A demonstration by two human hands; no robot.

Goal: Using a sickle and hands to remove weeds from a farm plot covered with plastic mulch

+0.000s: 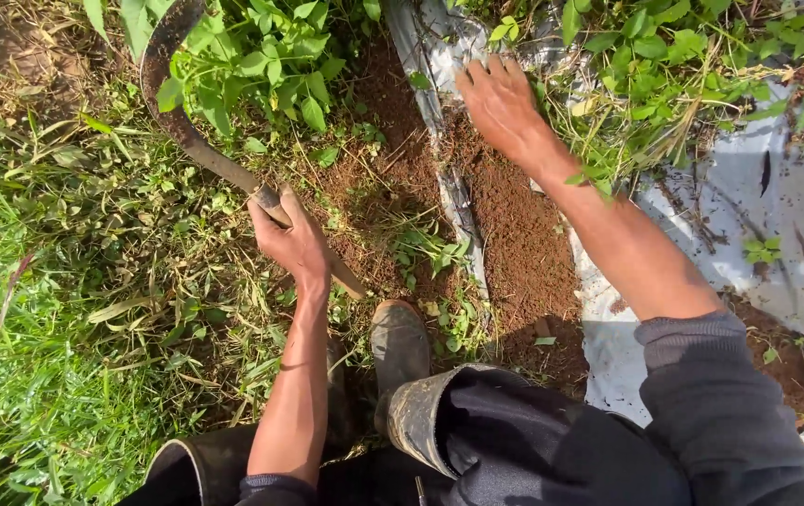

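Note:
My left hand grips the wooden handle of a sickle, whose rusty curved blade arcs up and left into a leafy green plant. My right hand reaches forward with fingers spread and palm down. It rests on the edge of a silver plastic mulch sheet, over reddish-brown soil. Nothing is held in it.
Thick grass and cut stalks cover the left side. More leafy weeds grow over the sheet at the top right. My muddy rubber boots stand at the bottom middle, on bare soil beside the sheet's torn edge.

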